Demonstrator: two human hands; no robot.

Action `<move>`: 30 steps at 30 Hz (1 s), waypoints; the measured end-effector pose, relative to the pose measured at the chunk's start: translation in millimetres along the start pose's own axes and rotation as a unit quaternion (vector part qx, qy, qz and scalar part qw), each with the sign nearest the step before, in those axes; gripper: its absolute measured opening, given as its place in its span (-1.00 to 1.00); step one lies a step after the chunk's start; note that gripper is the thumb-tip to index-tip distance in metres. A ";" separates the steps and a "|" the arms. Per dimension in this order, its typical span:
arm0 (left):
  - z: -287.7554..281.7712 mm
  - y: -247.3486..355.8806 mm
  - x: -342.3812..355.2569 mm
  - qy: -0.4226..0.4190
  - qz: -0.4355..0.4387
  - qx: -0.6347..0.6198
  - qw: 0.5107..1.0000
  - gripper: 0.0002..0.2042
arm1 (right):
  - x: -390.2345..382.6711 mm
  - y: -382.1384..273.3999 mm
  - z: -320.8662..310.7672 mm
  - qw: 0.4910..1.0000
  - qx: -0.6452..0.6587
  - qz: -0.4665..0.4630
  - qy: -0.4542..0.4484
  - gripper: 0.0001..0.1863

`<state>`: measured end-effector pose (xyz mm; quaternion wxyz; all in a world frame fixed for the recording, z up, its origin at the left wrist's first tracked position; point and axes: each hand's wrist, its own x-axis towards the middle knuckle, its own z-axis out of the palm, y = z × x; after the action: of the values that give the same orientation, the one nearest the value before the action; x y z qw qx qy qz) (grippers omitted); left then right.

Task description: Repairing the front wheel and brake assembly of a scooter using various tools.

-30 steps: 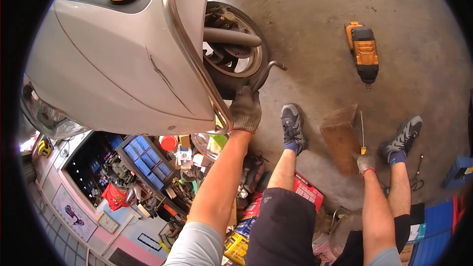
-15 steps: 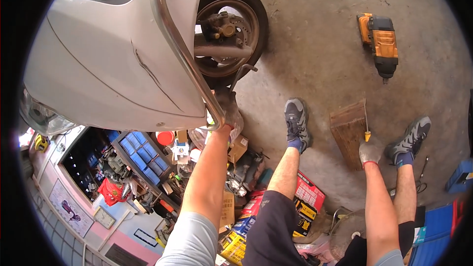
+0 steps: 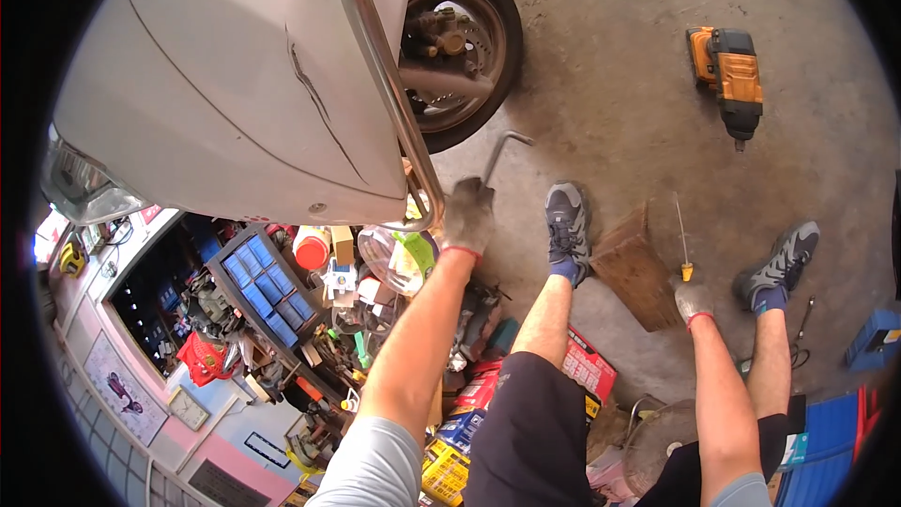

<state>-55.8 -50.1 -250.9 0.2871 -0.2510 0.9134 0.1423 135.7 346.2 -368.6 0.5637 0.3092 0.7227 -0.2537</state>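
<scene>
In a work glove, my left hand [image 3: 467, 221] is closed around a bent metal bar [image 3: 496, 160], whose hooked end points up and right. This hand is beside the lower end of the scooter's chrome guard bar [image 3: 389, 84], just below the front wheel [image 3: 507, 47]. My right hand [image 3: 694, 300], also gloved, grips a screwdriver [image 3: 684, 235] with a yellow handle and long thin shaft, pointing away from me. Left of the screwdriver, a wooden block [image 3: 633, 268] stands on the floor between my feet, apart from the shaft.
The white scooter body [image 3: 235, 75], cracked at its side, fills the upper left. An orange and black cordless impact wrench [image 3: 735, 80] lies on the concrete at the upper right. Boxes, a yellow crate [image 3: 443, 469] and clutter crowd the lower left; a blue case [image 3: 873, 338] is at right.
My left hand has drawn the bent bar out from beside the wheel, to the right. The wooden block has shifted left and turned, and the screwdriver is now clear of it.
</scene>
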 end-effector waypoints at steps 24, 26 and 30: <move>157.0 56.7 -155.1 -0.135 -0.099 -0.227 0.959 -0.69 | -5.3 -16.5 -57.1 0.976 -0.019 -0.167 0.138 -0.68; 158.9 48.0 -160.9 -0.136 -0.112 -0.221 0.959 -0.69 | -8.9 -27.1 -58.0 0.975 -0.020 -0.172 0.137 -0.68; 154.1 56.4 -172.1 -0.137 -0.074 -0.232 0.960 -0.69 | -6.6 -33.5 -68.5 0.964 -0.038 -0.209 0.161 -0.64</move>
<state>105.6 124.0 -264.3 0.3525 -0.3555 0.7863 0.3621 67.2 371.4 -345.4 0.3857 0.1662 0.8617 -0.2849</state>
